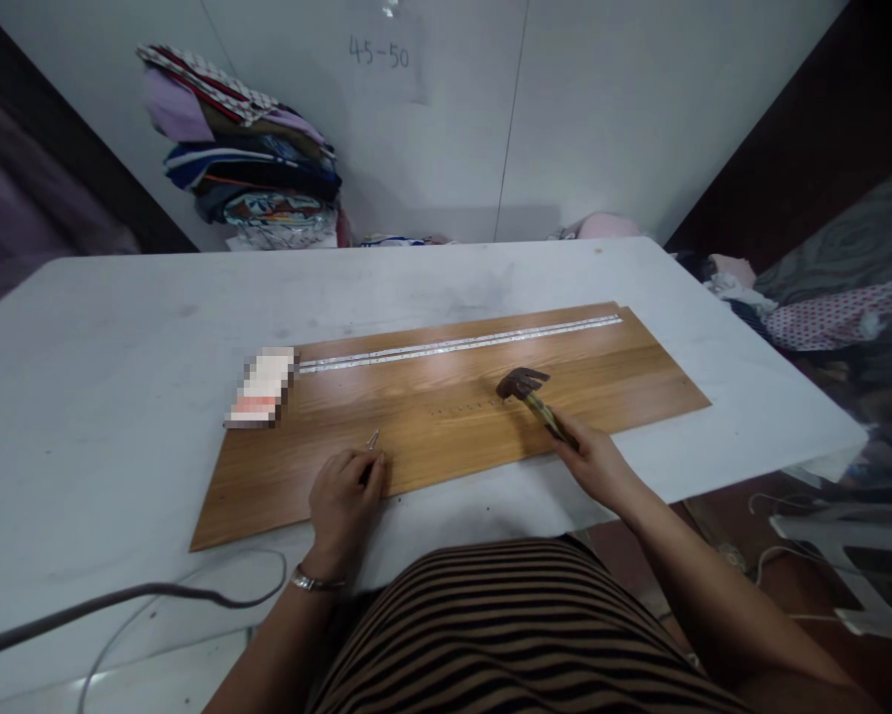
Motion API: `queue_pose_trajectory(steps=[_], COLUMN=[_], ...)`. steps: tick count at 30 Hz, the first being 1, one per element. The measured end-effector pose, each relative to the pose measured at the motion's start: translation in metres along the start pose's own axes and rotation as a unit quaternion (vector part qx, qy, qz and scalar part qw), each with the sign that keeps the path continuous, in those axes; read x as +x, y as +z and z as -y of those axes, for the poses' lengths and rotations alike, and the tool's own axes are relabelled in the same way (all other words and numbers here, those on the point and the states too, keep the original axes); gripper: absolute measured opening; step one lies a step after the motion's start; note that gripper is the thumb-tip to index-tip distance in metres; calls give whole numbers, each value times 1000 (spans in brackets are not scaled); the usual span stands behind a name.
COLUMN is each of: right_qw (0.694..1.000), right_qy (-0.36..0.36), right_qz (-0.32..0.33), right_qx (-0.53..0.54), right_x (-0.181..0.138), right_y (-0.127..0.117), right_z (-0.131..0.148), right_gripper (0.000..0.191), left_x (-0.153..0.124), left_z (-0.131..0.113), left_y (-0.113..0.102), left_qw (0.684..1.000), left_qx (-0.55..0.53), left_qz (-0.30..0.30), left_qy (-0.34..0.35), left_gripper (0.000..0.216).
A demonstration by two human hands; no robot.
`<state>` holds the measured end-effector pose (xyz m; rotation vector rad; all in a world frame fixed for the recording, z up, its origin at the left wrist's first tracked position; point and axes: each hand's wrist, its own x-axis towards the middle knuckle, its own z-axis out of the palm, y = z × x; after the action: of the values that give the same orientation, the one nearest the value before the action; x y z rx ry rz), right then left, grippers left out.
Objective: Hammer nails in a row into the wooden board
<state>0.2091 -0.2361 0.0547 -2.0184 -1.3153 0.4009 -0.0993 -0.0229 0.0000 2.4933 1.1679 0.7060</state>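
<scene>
My right hand (pixel 590 461) is wrapped round the handle of a claw hammer (pixel 524 383). The hammer's dark head rests on or just above a wood-grain board (pixel 386 397), at the right end of a row of small nails (pixel 469 406) standing in it. My left hand (pixel 346 491) is closed over the board's near edge, left of that row. Thin silvery nails (pixel 373 439) stick out from between its thumb and fingers; how many it holds is hidden.
The board lies on a white table (pixel 118 397). Two pale strips (pixel 452 344) run along its far side. A blurred white and red box-like thing (pixel 263 387) sits at its left corner. A grey cable (pixel 155 592) crosses the near left. Folded clothes (pixel 252 159) are stacked behind.
</scene>
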Motion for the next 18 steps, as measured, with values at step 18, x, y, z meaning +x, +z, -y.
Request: queue_pose_trajectory(steps=[18], right_qw=[1000], right_qy=[5], right_qz=[1], right_qx=[1], right_x=[0], right_y=[1], right_z=[0], right_gripper=[54], left_x=[1], left_z=[-3], left_y=[-1], left_qw=[1000], left_qx=[-6], left_qz=[7], left_qy=[-2], left_gripper=[31])
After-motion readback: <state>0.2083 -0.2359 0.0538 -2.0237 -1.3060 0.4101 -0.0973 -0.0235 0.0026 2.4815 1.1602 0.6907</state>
